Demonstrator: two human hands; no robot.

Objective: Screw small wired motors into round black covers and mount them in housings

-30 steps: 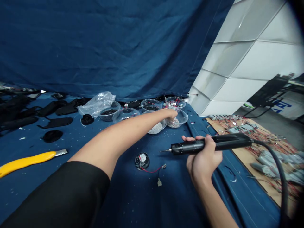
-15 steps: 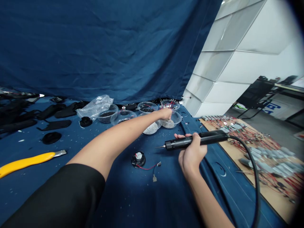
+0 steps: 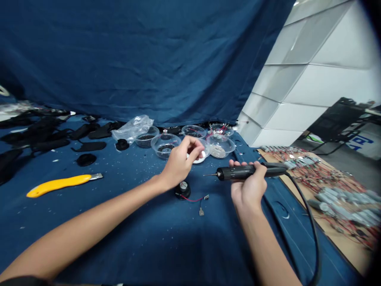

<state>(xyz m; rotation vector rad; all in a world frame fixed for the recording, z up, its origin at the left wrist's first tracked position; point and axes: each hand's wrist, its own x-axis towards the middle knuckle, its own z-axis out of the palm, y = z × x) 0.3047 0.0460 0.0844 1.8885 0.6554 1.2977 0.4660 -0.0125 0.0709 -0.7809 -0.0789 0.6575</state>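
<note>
My right hand (image 3: 248, 186) is shut around a black electric screwdriver (image 3: 247, 172), its thin bit pointing left and its black cable curving down to the right. My left hand (image 3: 180, 163) hovers with its fingertips pinched together, just above a small round black speaker (image 3: 182, 190). Whether the fingertips hold anything is too small to tell. A red wire runs from the speaker to a small connector (image 3: 205, 197). Just beyond my left fingertips stands a clear bowl holding white pieces (image 3: 199, 157).
More clear bowls (image 3: 218, 146) with small parts stand at the back, beside a crumpled plastic bag (image 3: 133, 127). Black foam pieces (image 3: 86, 159) and a yellow utility knife (image 3: 59, 182) lie left on blue cloth. A board with wired parts (image 3: 327, 198) lies right.
My left hand has drawn back from the bowls toward the speaker, its fingers now pinched. The screwdriver stays in my right hand, and the view has shifted slightly.
</note>
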